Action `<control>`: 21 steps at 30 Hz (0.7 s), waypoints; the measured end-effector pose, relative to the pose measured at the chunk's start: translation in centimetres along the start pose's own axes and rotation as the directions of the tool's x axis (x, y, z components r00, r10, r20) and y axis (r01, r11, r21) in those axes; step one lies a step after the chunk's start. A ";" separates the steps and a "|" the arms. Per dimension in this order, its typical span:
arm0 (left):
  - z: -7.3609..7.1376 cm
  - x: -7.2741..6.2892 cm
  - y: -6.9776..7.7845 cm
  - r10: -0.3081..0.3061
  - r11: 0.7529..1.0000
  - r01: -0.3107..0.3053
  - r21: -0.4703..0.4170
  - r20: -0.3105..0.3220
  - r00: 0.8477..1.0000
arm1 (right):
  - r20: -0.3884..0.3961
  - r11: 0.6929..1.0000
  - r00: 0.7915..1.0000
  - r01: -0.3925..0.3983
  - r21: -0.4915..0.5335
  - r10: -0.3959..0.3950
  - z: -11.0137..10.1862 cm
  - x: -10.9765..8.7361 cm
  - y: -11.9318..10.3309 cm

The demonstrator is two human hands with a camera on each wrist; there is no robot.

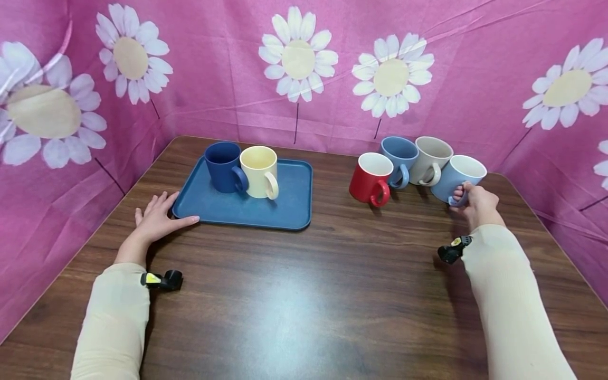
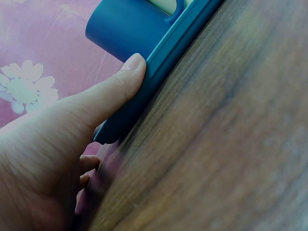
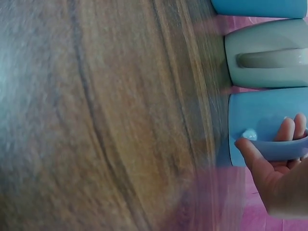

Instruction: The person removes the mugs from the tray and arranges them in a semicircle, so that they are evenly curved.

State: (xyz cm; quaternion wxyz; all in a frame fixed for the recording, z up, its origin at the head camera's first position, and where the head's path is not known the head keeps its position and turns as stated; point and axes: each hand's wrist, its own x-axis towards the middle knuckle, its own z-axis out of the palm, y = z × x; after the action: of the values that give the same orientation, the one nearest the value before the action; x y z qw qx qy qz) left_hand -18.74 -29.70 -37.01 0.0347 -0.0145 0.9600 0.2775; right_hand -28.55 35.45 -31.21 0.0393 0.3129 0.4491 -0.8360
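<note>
My right hand (image 1: 480,203) grips the handle of a light blue mug (image 1: 458,178) at the right end of a group of mugs. In the right wrist view its fingers (image 3: 286,129) pass through the handle and the thumb lies at the handle's lower end. My left hand (image 1: 157,219) rests at the near left corner of a blue tray (image 1: 294,206). Its fingers are spread along the left side, and the thumb (image 2: 122,82) touches the near rim. On the tray stand a dark blue mug (image 1: 220,171) and a pale yellow mug (image 1: 256,177), both upright.
Left of the held mug stand a grey-beige mug (image 1: 425,163), a blue mug (image 1: 399,150) and a red mug (image 1: 366,182) nearer me. All are on the brown wooden table (image 1: 332,295). A pink cloth (image 1: 214,63) with daisies hangs behind and along both sides.
</note>
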 end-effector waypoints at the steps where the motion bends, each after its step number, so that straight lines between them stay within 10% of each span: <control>1: 0.0 0.0 0.0 0.000 1.000 0.000 -0.003 -0.002 1.000 | -0.001 1.000 1.000 0.008 -0.016 -0.008 0.0 -0.1 0.0; 21: 0.1 0.1 0.1 0.008 1.000 -0.008 -0.006 0.000 1.000 | 0.168 0.971 0.982 0.122 -0.206 -0.087 -2.6 -0.8 -0.1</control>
State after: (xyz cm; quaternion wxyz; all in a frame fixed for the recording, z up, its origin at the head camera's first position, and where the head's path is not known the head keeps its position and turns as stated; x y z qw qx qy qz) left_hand -18.87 -29.59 -37.06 0.0336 -0.0109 0.9592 0.2806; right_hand -26.67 37.40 -31.75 0.0641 0.2158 0.5485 -0.8053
